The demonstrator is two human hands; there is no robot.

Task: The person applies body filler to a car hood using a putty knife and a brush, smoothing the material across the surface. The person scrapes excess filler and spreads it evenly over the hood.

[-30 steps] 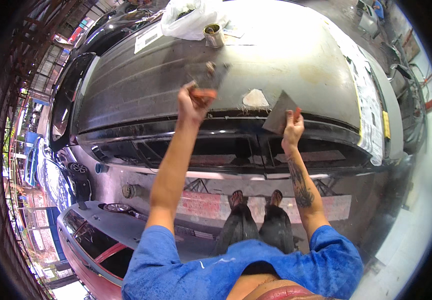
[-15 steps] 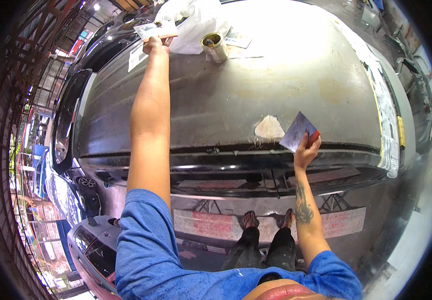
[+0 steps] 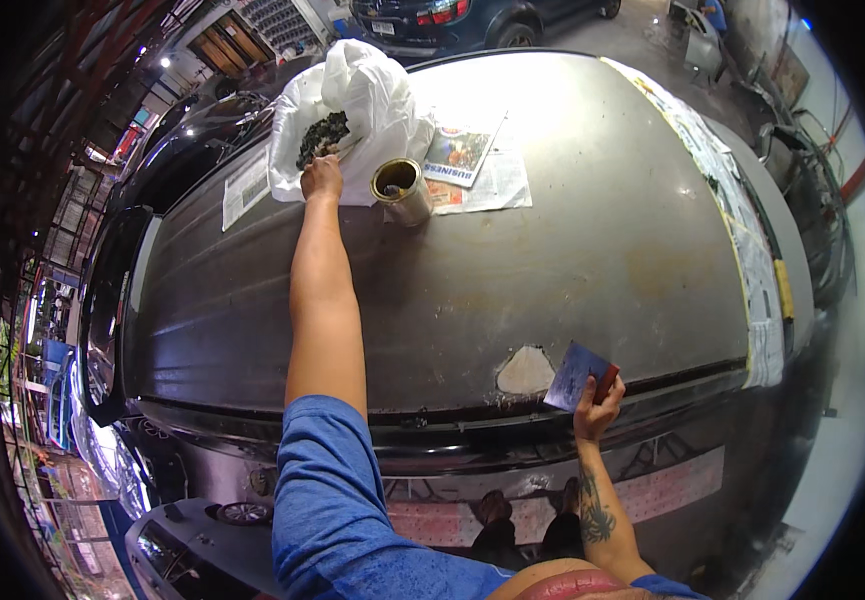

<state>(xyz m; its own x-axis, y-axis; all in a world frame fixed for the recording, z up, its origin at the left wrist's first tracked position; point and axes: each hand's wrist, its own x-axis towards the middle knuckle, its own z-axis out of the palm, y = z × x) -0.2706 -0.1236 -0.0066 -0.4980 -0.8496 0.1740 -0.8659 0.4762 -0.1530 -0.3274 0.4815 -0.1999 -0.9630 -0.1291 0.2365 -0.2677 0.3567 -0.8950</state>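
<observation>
My left hand (image 3: pixel 321 175) is stretched over the car roof (image 3: pixel 452 290) to a white plastic bag (image 3: pixel 377 90), closed on a scraper, mostly hidden, beside dark clumped material (image 3: pixel 318 137) inside the bag. Just right of that hand stands an open metal can (image 3: pixel 406 205) with something in it. At the roof's near edge, my right hand (image 3: pixel 597 405) grips a metal spreader (image 3: pixel 574 372) with a red edge. A pale, irregular patch (image 3: pixel 524 372) lies in the roof just left of the spreader.
Printed papers (image 3: pixel 482 185) lie under and beside the can. Masking paper (image 3: pixel 760 340) runs down the roof's right side. Another dark vehicle (image 3: pixel 432 30) is parked beyond, a grey car (image 3: pixel 167 550) at lower left. My feet (image 3: pixel 495 507) stand on a low platform (image 3: pixel 672 480).
My left hand has moved forward from above the roof's near half to the bag, taking the scraper along. The view has shifted, showing more beyond the roof. My right hand still holds the spreader.
</observation>
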